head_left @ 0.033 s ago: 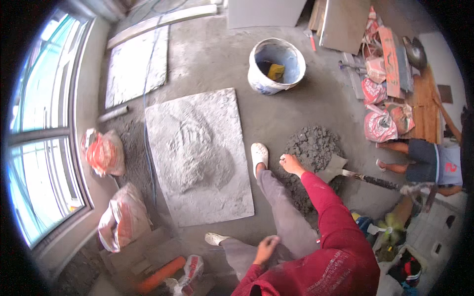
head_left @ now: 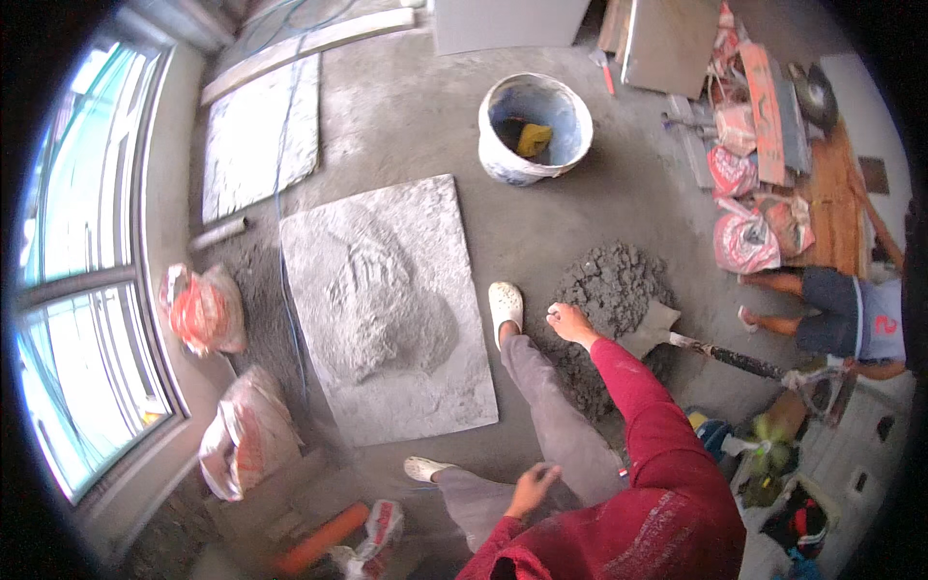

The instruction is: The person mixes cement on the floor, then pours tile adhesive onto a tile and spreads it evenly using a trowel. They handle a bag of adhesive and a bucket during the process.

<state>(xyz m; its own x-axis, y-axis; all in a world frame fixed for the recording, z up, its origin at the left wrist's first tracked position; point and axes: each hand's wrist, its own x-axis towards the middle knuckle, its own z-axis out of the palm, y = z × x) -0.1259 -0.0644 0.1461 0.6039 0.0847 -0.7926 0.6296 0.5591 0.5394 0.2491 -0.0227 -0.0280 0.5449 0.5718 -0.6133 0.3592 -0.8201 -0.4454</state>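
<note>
My right hand [head_left: 572, 325] is closed, fingers curled, above the edge of a dark, clumpy mortar heap [head_left: 614, 285]. Whatever its fingers hold, if anything, is hidden. Over my lap hangs my left hand [head_left: 528, 491], slightly blurred, its fingers loosely apart and nothing seen in them. A shovel [head_left: 720, 356] lies with its blade on the heap's right side and its handle stretching away right. Left of my feet is a flat board [head_left: 449, 387] bearing a pale grey powdery mound [head_left: 372, 309]. Beyond the heap stands a white bucket [head_left: 503, 166] with a yellow thing [head_left: 534, 139] inside.
Another person [head_left: 836, 314] is at the right, near the shovel's handle end. Sacks [head_left: 253, 435] lie by the window at left, more sacks [head_left: 744, 240] at right. A blue cable [head_left: 287, 280] runs beside the board. A fan [head_left: 768, 449] sits at lower right.
The whole view has shifted slightly. My left hand's fingers have loosened and lifted a little. My right hand stays by the mortar heap.
</note>
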